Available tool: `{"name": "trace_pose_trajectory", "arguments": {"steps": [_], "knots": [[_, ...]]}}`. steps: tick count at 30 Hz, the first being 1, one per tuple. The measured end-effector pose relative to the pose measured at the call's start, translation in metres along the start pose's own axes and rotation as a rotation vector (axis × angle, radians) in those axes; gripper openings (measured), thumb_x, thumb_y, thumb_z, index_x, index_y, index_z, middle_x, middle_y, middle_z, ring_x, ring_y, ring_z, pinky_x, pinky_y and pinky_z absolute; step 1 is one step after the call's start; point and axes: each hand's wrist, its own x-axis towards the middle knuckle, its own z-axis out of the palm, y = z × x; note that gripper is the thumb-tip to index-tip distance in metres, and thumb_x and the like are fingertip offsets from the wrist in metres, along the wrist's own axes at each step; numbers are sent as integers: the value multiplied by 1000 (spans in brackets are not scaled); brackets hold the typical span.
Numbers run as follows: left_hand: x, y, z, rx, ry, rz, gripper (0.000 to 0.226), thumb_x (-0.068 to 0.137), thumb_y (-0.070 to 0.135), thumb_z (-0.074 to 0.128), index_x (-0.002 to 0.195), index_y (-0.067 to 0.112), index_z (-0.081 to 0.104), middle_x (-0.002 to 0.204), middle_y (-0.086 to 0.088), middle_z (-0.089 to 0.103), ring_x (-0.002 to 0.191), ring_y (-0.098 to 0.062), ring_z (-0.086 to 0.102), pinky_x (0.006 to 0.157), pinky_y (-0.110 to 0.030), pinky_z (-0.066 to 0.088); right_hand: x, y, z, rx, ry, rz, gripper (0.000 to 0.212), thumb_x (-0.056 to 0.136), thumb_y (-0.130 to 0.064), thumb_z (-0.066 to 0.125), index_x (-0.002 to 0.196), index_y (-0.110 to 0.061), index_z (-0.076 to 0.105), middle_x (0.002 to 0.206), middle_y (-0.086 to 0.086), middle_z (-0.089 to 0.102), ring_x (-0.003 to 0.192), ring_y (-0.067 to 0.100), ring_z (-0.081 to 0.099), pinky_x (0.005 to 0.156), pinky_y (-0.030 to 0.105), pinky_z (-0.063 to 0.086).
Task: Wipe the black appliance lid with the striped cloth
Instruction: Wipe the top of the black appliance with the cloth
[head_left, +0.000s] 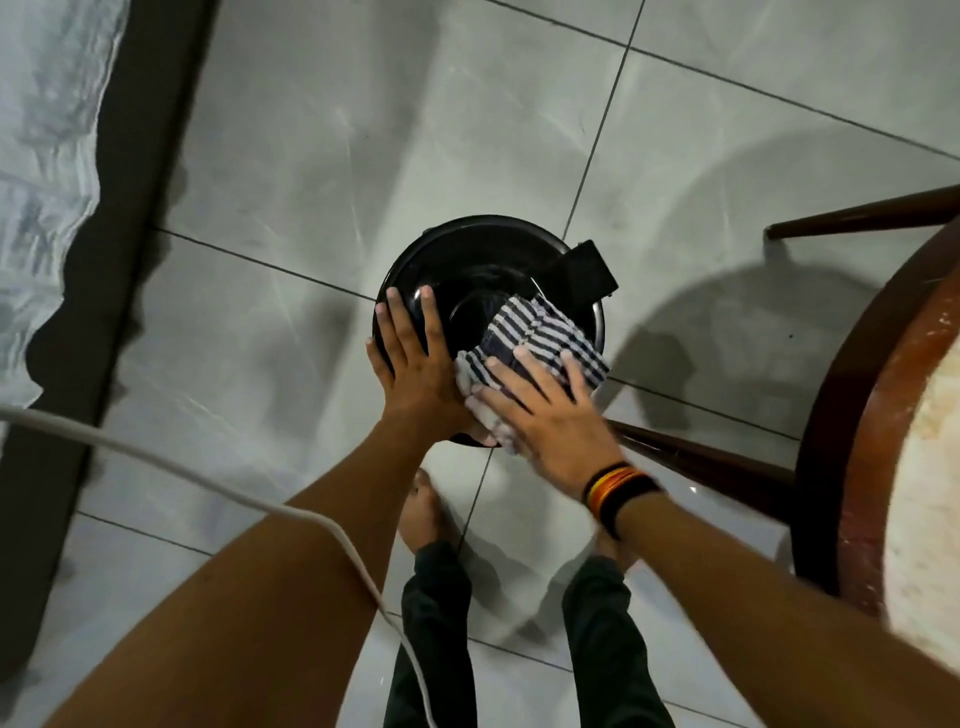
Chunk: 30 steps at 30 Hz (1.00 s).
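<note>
A round black appliance lid (478, 260) with a central knob and a black tab at its right rim stands on the tiled floor. My left hand (415, 358) lies flat on the lid's left side, fingers spread, steadying it. A blue-and-white striped cloth (545, 332) is draped over the lid's right front. My right hand (545, 410), with bands on the wrist, presses flat on the cloth's near edge. The lid's near rim is hidden under both hands.
A wooden stool (841, 415) with dark legs stands at the right, one leg reaching close to the appliance. A white cable (208, 478) crosses my left arm. A dark strip and pale fabric (47, 156) run along the left. My bare feet (426, 514) stand just behind the appliance.
</note>
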Motion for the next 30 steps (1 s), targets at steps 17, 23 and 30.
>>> {"name": "trace_pose_trajectory", "arguments": {"steps": [17, 23, 30], "knots": [[5, 10, -6, 46, -66, -95, 188, 34, 66, 97, 151, 10, -39, 160, -22, -43, 150, -41, -38, 124, -64, -10, 112, 4, -47, 68, 1, 178, 63, 113, -45, 28, 168, -40, -1, 180, -3, -7, 166, 29, -8, 129, 68, -3], [4, 9, -4, 3, -43, -69, 184, 37, 59, 99, 154, 14, -35, 161, -22, -41, 150, -42, -36, 124, -66, -9, 45, 21, -29, 332, 71, 649, 63, 112, -44, 29, 169, -38, 2, 180, 4, -4, 165, 33, -4, 131, 65, 9], [7, 8, -3, 25, -55, -62, 180, 44, 63, 96, 152, 13, -38, 159, -21, -44, 148, -42, -39, 124, -66, -11, 8, -47, 1, 337, -35, 400, 70, 108, -33, 40, 169, -37, 6, 175, 7, -13, 159, 36, -19, 128, 72, 0]]}}
